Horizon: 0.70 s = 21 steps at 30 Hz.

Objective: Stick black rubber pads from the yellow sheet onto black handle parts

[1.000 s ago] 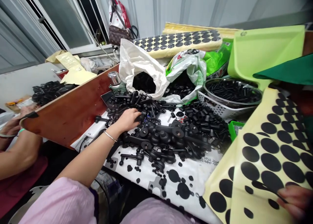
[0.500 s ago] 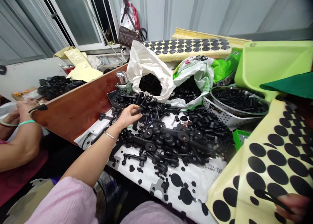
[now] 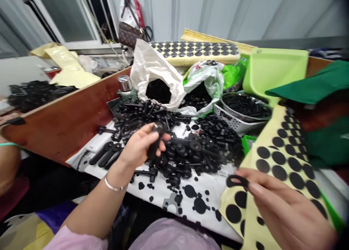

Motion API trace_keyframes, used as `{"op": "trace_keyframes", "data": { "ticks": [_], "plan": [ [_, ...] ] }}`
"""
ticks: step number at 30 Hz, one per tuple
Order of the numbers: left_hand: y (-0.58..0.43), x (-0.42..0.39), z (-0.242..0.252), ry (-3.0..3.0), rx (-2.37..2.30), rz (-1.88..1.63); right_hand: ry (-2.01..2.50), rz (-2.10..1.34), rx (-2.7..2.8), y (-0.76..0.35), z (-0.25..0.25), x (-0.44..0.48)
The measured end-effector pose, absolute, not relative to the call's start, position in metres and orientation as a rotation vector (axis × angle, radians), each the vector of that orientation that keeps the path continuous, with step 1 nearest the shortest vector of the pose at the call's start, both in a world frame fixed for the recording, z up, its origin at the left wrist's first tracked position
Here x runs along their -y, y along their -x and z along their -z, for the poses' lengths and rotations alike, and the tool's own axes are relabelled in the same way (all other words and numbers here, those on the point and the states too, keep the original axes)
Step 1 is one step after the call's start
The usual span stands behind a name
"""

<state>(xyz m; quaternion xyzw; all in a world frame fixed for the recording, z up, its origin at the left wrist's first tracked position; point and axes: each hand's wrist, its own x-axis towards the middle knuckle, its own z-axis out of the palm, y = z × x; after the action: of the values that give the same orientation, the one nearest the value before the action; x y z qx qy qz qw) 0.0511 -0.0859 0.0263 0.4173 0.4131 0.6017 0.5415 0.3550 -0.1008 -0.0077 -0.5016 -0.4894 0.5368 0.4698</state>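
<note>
Black plastic lever-type part (image 3: 153, 148): in the left hand (image 3: 137, 146), over the heap of black parts (image 3: 178, 151). Thumb and fingers are clamped round its shank, rounded end upward. Judged light, rigid and fairly smooth; the shank should give a surer hold than the rounded end.

Black flat ring (image 3: 229, 181): in the right hand (image 3: 283, 202), well apart from the left. Thumb and forefinger pinch one edge; the remainder projects free. Judged very light, thin and flexible, liable to fold; the rim is the place to hold it. Whether it is tacky, cannot tell.

Beneath the right hand: yellow backing sheet (image 3: 249, 213) bearing black discs. Near the left wrist: straight black handles (image 3: 109, 155), side by side.

Farther back: steel-capped flask (image 3: 124, 83), white sack (image 3: 141, 71) of black parts, perforated white basket (image 3: 231, 122), lime-green dustpan (image 3: 275, 70). Right edge: a person in green (image 3: 324, 144).
</note>
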Motion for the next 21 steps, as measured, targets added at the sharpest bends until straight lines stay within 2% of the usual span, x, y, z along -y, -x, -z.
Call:
{"op": "trace_keyframes", "data": {
  "ticks": [4,9,21],
  "plan": [
    [-0.103,0.107,-0.010,-1.006,-0.863,-1.148,1.100,-1.549,1.214,-0.331,-0.025,0.099],
    [-0.134,0.113,0.005,-1.046,-0.806,-0.967,1.075,-1.626,1.185,-0.326,-0.036,0.100],
    [-0.149,0.111,0.009,-1.170,-0.749,-0.964,1.114,-1.606,1.157,-0.332,-0.022,0.096]
  ]
}}
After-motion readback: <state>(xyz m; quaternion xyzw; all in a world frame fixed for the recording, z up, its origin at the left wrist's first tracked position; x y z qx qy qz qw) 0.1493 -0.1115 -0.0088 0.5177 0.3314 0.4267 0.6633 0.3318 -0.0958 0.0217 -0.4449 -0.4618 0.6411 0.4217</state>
